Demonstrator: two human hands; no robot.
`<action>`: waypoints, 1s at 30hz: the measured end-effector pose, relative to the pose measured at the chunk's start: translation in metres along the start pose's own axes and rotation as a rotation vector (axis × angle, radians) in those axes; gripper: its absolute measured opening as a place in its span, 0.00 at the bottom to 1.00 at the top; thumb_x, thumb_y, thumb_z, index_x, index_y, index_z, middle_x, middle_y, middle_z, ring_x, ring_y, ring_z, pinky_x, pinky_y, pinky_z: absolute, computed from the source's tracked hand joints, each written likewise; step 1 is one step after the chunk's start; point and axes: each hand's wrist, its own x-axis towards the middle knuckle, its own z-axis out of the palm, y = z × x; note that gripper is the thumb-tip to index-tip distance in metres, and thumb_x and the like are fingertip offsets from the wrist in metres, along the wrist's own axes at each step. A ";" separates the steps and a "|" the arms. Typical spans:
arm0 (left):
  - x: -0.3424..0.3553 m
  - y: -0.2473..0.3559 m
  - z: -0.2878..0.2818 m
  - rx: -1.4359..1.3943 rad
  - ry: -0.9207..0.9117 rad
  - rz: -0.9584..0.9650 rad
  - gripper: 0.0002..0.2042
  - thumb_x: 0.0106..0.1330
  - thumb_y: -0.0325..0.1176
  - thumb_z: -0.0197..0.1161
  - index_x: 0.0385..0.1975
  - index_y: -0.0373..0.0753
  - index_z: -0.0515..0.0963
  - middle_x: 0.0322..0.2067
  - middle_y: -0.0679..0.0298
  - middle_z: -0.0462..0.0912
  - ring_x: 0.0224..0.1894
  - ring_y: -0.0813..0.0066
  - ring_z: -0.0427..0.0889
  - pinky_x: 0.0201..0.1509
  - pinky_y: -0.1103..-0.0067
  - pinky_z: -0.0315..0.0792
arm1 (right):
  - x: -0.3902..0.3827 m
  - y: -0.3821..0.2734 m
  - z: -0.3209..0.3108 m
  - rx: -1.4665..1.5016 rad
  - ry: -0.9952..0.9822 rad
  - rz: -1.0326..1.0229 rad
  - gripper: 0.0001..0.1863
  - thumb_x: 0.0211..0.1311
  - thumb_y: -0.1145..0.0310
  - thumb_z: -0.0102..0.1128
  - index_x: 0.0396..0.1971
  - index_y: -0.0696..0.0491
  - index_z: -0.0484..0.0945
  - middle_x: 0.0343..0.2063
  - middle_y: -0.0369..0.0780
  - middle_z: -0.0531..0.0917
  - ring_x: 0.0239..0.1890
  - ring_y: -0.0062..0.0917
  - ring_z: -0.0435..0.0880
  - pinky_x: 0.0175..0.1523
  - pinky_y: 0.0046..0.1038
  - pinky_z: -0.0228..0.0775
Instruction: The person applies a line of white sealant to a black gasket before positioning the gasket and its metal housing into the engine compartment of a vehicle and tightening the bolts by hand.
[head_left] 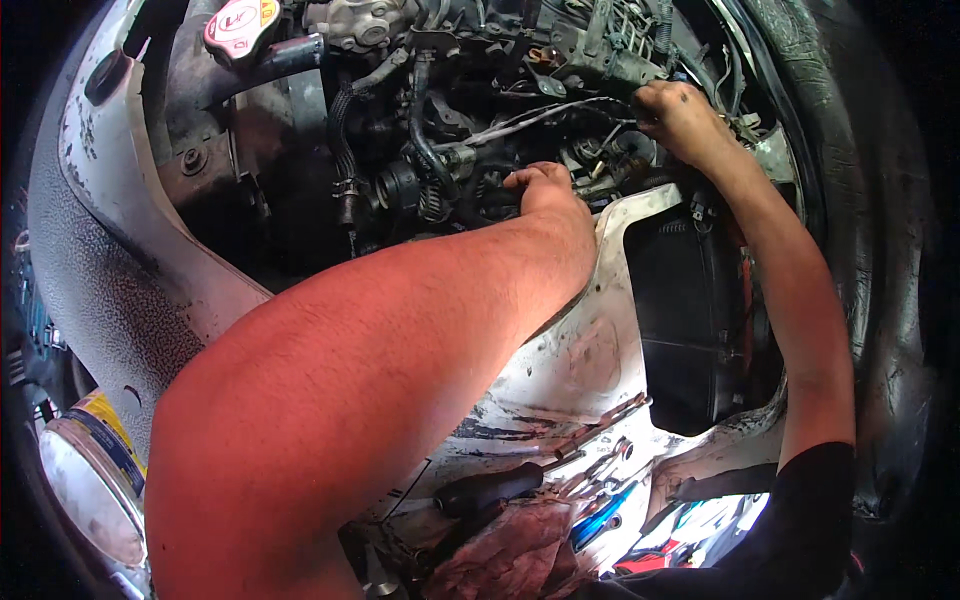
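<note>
My left hand (548, 188) reaches into the engine bay, its bent fingers among dark hoses and metal parts. Those fingers are curled closed, and whatever lies beneath them is hidden. Just left of it are a metal-ended black hose (420, 130) and a round black fitting (397, 186). Farther right, my right hand (684, 118) is closed near a metal bracket (630, 66) and some wiring; its grip is hidden too. A pale twin cable (545, 116) runs between the two hands across the engine.
The white fender panel (580, 370) lies beneath my left forearm. On it rest a dark-handled tool (490, 488), a reddish rag (510, 550) and several metal tools. A red-and-white cap (241, 28) sits at upper left. A white-lidded bucket (92, 490) stands at lower left.
</note>
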 end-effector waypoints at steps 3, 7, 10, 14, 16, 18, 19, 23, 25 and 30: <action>-0.003 0.000 -0.006 0.004 -0.034 0.018 0.18 0.64 0.38 0.58 0.53 0.41 0.79 0.54 0.56 0.77 0.63 0.46 0.62 0.47 0.52 0.72 | 0.004 0.006 0.006 -0.011 -0.027 0.035 0.13 0.45 0.76 0.66 0.35 0.59 0.78 0.35 0.48 0.82 0.41 0.44 0.82 0.44 0.38 0.74; 0.000 -0.001 -0.004 0.071 -0.102 0.035 0.19 0.64 0.38 0.58 0.54 0.42 0.78 0.55 0.57 0.76 0.63 0.47 0.61 0.47 0.52 0.72 | 0.016 -0.012 0.001 -0.055 -0.182 0.110 0.13 0.45 0.77 0.65 0.35 0.58 0.80 0.35 0.49 0.83 0.42 0.43 0.82 0.46 0.39 0.75; 0.004 0.000 0.001 0.038 -0.056 -0.009 0.20 0.64 0.39 0.58 0.55 0.43 0.77 0.57 0.58 0.75 0.63 0.46 0.61 0.48 0.52 0.71 | 0.020 -0.013 0.016 -0.097 -0.241 0.120 0.13 0.45 0.78 0.62 0.35 0.57 0.81 0.34 0.49 0.83 0.42 0.43 0.82 0.47 0.38 0.75; 0.012 0.003 0.004 0.060 -0.063 -0.022 0.20 0.64 0.40 0.59 0.56 0.43 0.77 0.57 0.58 0.75 0.63 0.45 0.61 0.47 0.52 0.71 | 0.027 -0.013 0.027 -0.195 -0.327 0.068 0.13 0.43 0.79 0.60 0.33 0.54 0.82 0.31 0.48 0.84 0.40 0.42 0.84 0.45 0.38 0.77; 0.014 0.004 0.006 0.086 -0.068 -0.029 0.20 0.63 0.40 0.59 0.56 0.43 0.77 0.57 0.57 0.75 0.63 0.45 0.61 0.47 0.51 0.71 | 0.027 -0.012 0.029 -0.222 -0.321 0.054 0.11 0.43 0.78 0.60 0.32 0.55 0.82 0.31 0.48 0.84 0.39 0.41 0.84 0.44 0.38 0.78; 0.013 0.003 0.007 0.076 -0.048 -0.020 0.20 0.63 0.40 0.59 0.55 0.43 0.77 0.56 0.57 0.75 0.62 0.45 0.61 0.47 0.51 0.72 | 0.032 -0.012 0.036 -0.348 -0.409 0.092 0.10 0.51 0.76 0.55 0.33 0.54 0.83 0.35 0.47 0.84 0.41 0.40 0.85 0.46 0.38 0.78; 0.012 0.003 0.006 0.076 -0.048 -0.022 0.20 0.63 0.40 0.59 0.55 0.43 0.77 0.56 0.57 0.75 0.62 0.45 0.61 0.47 0.51 0.72 | 0.033 -0.013 0.037 -0.348 -0.408 0.091 0.10 0.51 0.76 0.55 0.33 0.54 0.83 0.35 0.47 0.84 0.41 0.40 0.85 0.46 0.38 0.78; 0.013 0.002 0.007 0.096 -0.050 -0.019 0.20 0.63 0.40 0.60 0.55 0.43 0.78 0.56 0.57 0.75 0.62 0.45 0.62 0.46 0.50 0.72 | 0.037 -0.017 0.039 -0.411 -0.450 0.071 0.10 0.52 0.74 0.54 0.33 0.52 0.84 0.35 0.46 0.84 0.41 0.38 0.85 0.45 0.37 0.79; 0.013 0.002 0.007 0.105 -0.045 -0.025 0.20 0.63 0.40 0.60 0.54 0.43 0.78 0.56 0.57 0.75 0.62 0.45 0.62 0.45 0.50 0.72 | 0.041 -0.018 0.042 -0.424 -0.461 0.042 0.10 0.53 0.74 0.54 0.33 0.51 0.84 0.35 0.46 0.85 0.41 0.38 0.85 0.45 0.36 0.79; 0.014 0.001 0.008 0.117 -0.047 -0.006 0.20 0.62 0.41 0.60 0.54 0.42 0.78 0.56 0.57 0.75 0.62 0.46 0.62 0.46 0.49 0.71 | 0.049 -0.014 0.068 -0.393 -0.479 0.085 0.12 0.59 0.69 0.49 0.34 0.51 0.84 0.36 0.44 0.85 0.44 0.37 0.84 0.50 0.37 0.77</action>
